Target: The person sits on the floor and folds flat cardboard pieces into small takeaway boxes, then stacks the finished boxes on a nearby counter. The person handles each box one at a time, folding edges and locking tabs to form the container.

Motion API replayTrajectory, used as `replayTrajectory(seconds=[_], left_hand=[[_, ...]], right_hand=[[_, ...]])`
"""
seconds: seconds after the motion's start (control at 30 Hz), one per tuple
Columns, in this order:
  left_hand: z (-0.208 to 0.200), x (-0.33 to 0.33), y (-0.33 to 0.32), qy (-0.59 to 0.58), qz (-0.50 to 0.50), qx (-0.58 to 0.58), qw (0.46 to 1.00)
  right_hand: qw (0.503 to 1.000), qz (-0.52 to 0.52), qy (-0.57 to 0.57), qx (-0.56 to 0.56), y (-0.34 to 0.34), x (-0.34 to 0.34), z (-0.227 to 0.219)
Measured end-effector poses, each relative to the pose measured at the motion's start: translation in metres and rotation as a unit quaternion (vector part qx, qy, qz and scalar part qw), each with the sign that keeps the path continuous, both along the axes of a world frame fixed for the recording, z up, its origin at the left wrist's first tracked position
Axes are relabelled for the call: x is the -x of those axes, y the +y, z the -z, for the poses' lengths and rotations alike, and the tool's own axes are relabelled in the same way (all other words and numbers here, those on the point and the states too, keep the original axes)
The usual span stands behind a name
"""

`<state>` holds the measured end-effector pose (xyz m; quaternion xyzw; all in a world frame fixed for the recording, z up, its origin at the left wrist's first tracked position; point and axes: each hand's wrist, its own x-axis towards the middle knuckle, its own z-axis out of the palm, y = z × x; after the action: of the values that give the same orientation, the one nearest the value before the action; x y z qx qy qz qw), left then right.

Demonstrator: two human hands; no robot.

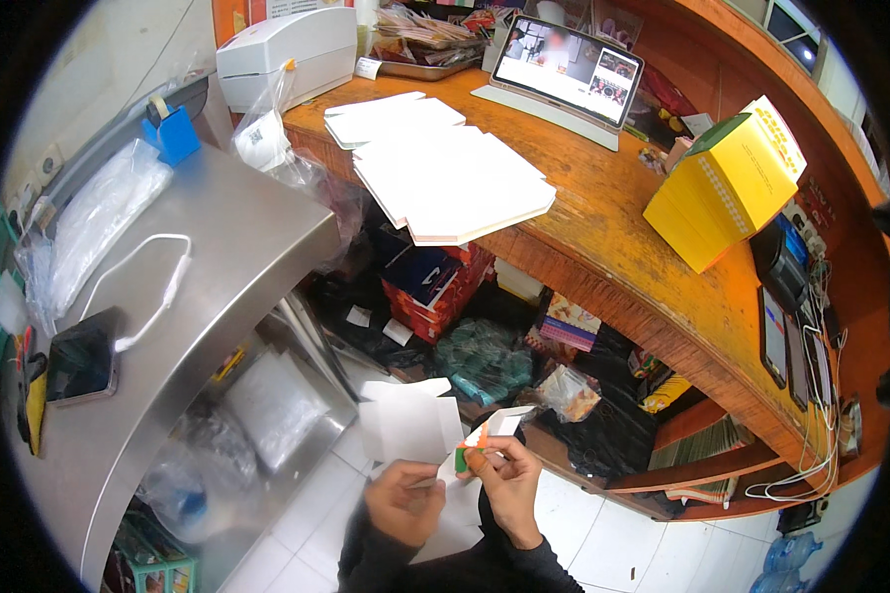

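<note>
Between my hands, low in the middle of the view, is a partly folded white cardboard box blank [405, 427] with flaps and a small orange and green printed part. My left hand [405, 499] pinches its edge with thumb and fingers. On the other side my right hand [507, 484] grips the printed part and a raised white flap. Beyond my hands, a stack of flat white box blanks [455, 183] lies on the wooden desk [583, 212]. Yellow folded boxes [727, 188] stand close together at the desk's right.
A tablet [567, 74] and a white printer [287, 59] stand at the back. To the left, a steel table [218, 227] bears a phone [84, 358], a cable, plastic bags [109, 212] and a blue tape dispenser [172, 133]. Bags and cartons fill the space below the desk.
</note>
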<state>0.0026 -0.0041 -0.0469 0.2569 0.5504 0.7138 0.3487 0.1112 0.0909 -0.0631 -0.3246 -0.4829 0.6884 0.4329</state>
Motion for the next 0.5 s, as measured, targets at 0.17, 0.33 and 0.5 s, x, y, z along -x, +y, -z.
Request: replayTrajectory(seconds=[0.17,0.33,0.5], left_hand=[[0.002,0.001,0.001,0.025,-0.071,-0.032,0.997],[0.002,0.002,-0.002,0.030,-0.082,-0.054,0.995],[-0.006,0.003,-0.002,0.192,-0.043,-0.056,0.979]], right_hand=[[0.996,0.046,-0.006,-0.077,-0.015,0.010,-0.009],[0.985,0.090,-0.003,-0.145,-0.030,0.016,-0.011],[0.972,0.118,-0.040,-0.201,-0.042,0.012,-0.016]])
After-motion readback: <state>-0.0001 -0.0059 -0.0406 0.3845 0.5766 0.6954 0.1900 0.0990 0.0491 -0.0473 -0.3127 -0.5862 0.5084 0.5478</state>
